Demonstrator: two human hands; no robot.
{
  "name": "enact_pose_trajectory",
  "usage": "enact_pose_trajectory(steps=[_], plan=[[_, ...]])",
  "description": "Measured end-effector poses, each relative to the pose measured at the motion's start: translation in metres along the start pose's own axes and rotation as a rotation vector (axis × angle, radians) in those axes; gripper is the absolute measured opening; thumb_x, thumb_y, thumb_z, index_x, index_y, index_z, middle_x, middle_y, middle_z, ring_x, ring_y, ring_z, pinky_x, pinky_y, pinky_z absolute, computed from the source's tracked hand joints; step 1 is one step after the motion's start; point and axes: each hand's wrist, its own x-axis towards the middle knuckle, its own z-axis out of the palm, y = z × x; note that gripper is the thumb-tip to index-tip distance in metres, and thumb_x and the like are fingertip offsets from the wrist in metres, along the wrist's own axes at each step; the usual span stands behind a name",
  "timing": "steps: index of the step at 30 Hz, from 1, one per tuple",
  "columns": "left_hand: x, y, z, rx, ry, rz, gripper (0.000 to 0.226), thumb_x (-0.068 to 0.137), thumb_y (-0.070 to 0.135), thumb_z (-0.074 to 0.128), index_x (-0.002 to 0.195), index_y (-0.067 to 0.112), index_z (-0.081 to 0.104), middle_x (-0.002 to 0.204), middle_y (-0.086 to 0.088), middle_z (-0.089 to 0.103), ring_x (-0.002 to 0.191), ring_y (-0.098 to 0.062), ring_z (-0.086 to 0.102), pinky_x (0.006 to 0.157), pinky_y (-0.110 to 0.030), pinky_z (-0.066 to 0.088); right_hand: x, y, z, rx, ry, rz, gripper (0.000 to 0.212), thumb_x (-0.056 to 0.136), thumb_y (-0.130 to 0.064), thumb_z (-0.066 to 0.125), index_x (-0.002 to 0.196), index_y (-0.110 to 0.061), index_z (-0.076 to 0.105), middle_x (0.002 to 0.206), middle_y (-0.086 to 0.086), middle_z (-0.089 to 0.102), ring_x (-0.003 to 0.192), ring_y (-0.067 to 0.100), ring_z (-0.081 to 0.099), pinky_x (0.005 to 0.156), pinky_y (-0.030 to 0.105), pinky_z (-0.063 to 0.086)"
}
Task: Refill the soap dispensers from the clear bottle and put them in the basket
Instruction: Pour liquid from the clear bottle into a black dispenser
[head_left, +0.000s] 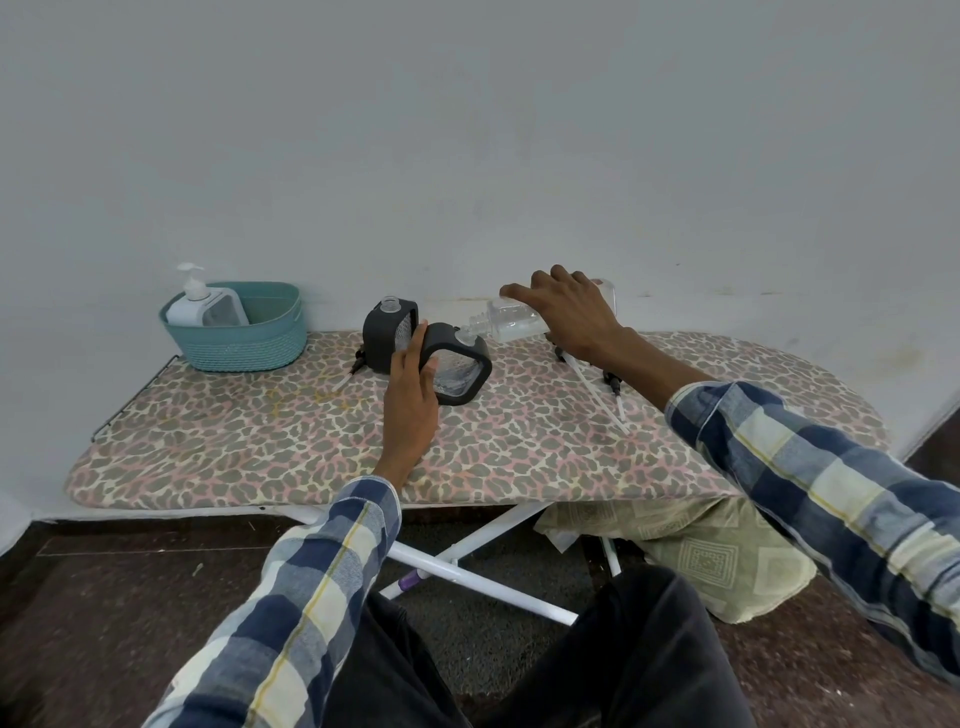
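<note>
Both arms wear long sleeves of one checked shirt. The left sleeve (311, 587) and the right sleeve (810, 483) show a plaid of navy blue, mid blue and cream squares, crossed by thin yellow lines. Each sleeve ends in a buttoned-style cuff at the wrist with visible stitching along its edge. The legs wear dark charcoal trousers (623, 670), plain and unpatterned.

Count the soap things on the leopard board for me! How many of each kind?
White soap dispenser, in the teal basket: 1
Black soap dispensers, pumps off: 2
Clear bottle: 1
Loose pumps with tubes: 2 clearly seen
Baskets: 1
Total: 7
</note>
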Motion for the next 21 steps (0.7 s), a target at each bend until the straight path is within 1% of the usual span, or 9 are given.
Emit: enact_pose_trajectory(steps=[4, 5, 8, 11, 12, 14, 16, 19, 21], plan=[[0.0, 0.001, 0.0, -0.01, 0.004, 0.006, 0.053, 0.117, 0.037, 0.038, 0.168, 0.038, 0.026, 0.155, -0.005, 0.045, 0.11, 0.011, 0.045, 0.077, 0.003, 0.04, 0.0, 0.001, 0.001, 0.007, 0.005, -0.002, 0.084, 0.08, 0.012, 0.07, 0.148, -0.032, 0.047, 0.109, 0.009, 0.062, 0.098, 0.031, 0.056, 0.081, 0.043, 0.049], [0.0, 0.001, 0.0, -0.014, 0.004, 0.007, 0.053, 0.117, 0.036, 0.038, 0.168, 0.038, 0.026, 0.155, -0.006, 0.045, 0.111, 0.011, 0.046, 0.077, 0.004, 0.04, -0.001, 0.001, 0.002, 0.009, 0.003, 0.0, 0.084, 0.08, 0.01, 0.071, 0.148, -0.032, 0.046, 0.109, 0.009, 0.062, 0.098, 0.031, 0.056, 0.081, 0.043, 0.049], [0.0, 0.0, 0.0, -0.019, -0.001, 0.006, 0.053, 0.117, 0.039, 0.036, 0.168, 0.04, 0.025, 0.153, -0.005, 0.046, 0.107, 0.003, 0.052, 0.074, 0.0, 0.043, -0.003, 0.001, 0.005, 0.033, -0.013, 0.014, 0.085, 0.08, 0.006, 0.076, 0.149, -0.032, 0.044, 0.112, 0.008, 0.062, 0.1, 0.031, 0.056, 0.082, 0.044, 0.05], [0.001, 0.0, 0.0, -0.012, 0.001, -0.014, 0.053, 0.117, 0.039, 0.036, 0.168, 0.04, 0.025, 0.154, -0.005, 0.046, 0.11, 0.006, 0.049, 0.075, 0.003, 0.041, -0.006, -0.001, 0.008, 0.076, -0.032, 0.051, 0.088, 0.078, -0.002, 0.082, 0.15, -0.033, 0.043, 0.117, 0.008, 0.062, 0.107, 0.031, 0.057, 0.086, 0.043, 0.049], [0.0, 0.001, 0.0, -0.006, 0.004, -0.022, 0.053, 0.117, 0.04, 0.036, 0.168, 0.041, 0.025, 0.156, -0.005, 0.045, 0.113, 0.005, 0.05, 0.077, 0.002, 0.041, -0.008, -0.001, 0.01, 0.096, -0.036, 0.066, 0.088, 0.078, -0.004, 0.084, 0.15, -0.033, 0.042, 0.118, 0.007, 0.062, 0.108, 0.031, 0.057, 0.087, 0.043, 0.049], [-0.001, 0.004, -0.001, -0.007, 0.007, -0.04, 0.053, 0.116, 0.043, 0.035, 0.168, 0.042, 0.024, 0.159, -0.006, 0.044, 0.122, -0.006, 0.055, 0.086, -0.005, 0.043, -0.011, -0.005, 0.016, 0.145, -0.037, 0.106, 0.09, 0.077, -0.008, 0.086, 0.151, -0.034, 0.041, 0.119, 0.006, 0.062, 0.109, 0.03, 0.057, 0.088, 0.043, 0.049], [-0.003, 0.005, 0.0, -0.027, 0.012, -0.071, 0.053, 0.116, 0.043, 0.034, 0.168, 0.04, 0.024, 0.157, -0.006, 0.046, 0.127, -0.013, 0.057, 0.093, -0.017, 0.045, -0.014, -0.011, 0.025, 0.2, -0.034, 0.143, 0.09, 0.078, -0.012, 0.086, 0.152, -0.035, 0.039, 0.12, 0.005, 0.062, 0.109, 0.029, 0.057, 0.086, 0.043, 0.05], [-0.004, -0.001, 0.001, -0.025, 0.039, -0.135, 0.053, 0.116, 0.038, 0.037, 0.168, 0.033, 0.023, 0.154, -0.006, 0.052, 0.127, -0.021, 0.06, 0.098, -0.031, 0.05, -0.018, -0.021, 0.038, 0.317, -0.022, 0.208, 0.088, 0.078, -0.017, 0.085, 0.15, -0.034, 0.038, 0.119, 0.003, 0.064, 0.108, 0.029, 0.058, 0.082, 0.042, 0.051], [-0.005, -0.003, 0.002, -0.023, 0.044, -0.19, 0.052, 0.116, 0.034, 0.039, 0.166, 0.029, 0.024, 0.145, -0.005, 0.059, 0.118, -0.022, 0.064, 0.097, -0.039, 0.057, -0.02, -0.024, 0.047, 0.448, -0.001, 0.281, 0.088, 0.077, -0.024, 0.086, 0.15, -0.034, 0.037, 0.118, 0.002, 0.066, 0.107, 0.028, 0.06, 0.077, 0.039, 0.052]])
